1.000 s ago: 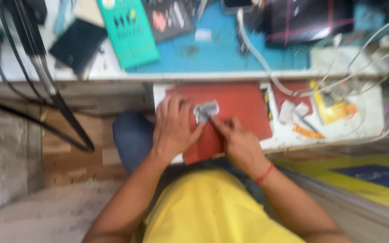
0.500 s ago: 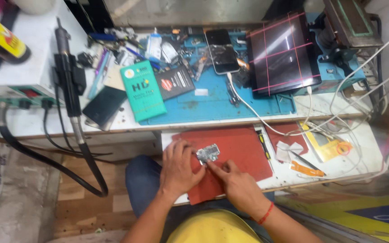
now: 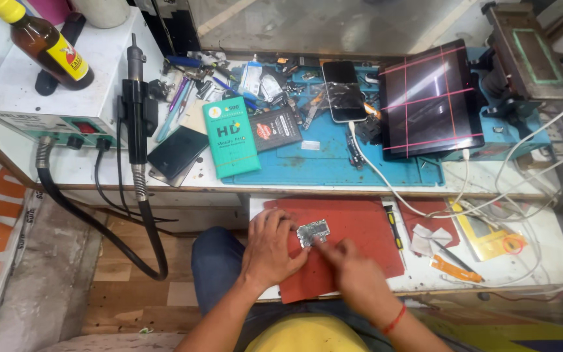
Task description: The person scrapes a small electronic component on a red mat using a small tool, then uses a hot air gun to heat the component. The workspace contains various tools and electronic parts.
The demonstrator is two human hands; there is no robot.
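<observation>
A small silvery metal part (image 3: 313, 233), like a phone's inner frame, lies on a red mat (image 3: 360, 225) on the pull-out shelf. My left hand (image 3: 270, 246) rests on the mat with its fingers pressing the part's left edge. My right hand (image 3: 353, 274) touches the part from the lower right; it is blurred, and whether it holds a small tool I cannot tell. A red thread band circles my right wrist (image 3: 393, 319).
The blue work mat (image 3: 333, 166) on the bench above carries a green box (image 3: 230, 137), a dark phone (image 3: 177, 155), a phone (image 3: 341, 91), a tablet (image 3: 428, 98) and several small tools. A hot-air handle (image 3: 135, 107) hangs at left beside its white station (image 3: 53, 98), which bears a brown bottle (image 3: 43, 44). White cables (image 3: 490, 195), a yellow-handled screwdriver (image 3: 393, 227) and an orange tool (image 3: 454, 268) lie right.
The camera view has tilted up, showing more of the bench. Both hands stay on the metal part on the red mat; the right hand shifts slightly.
</observation>
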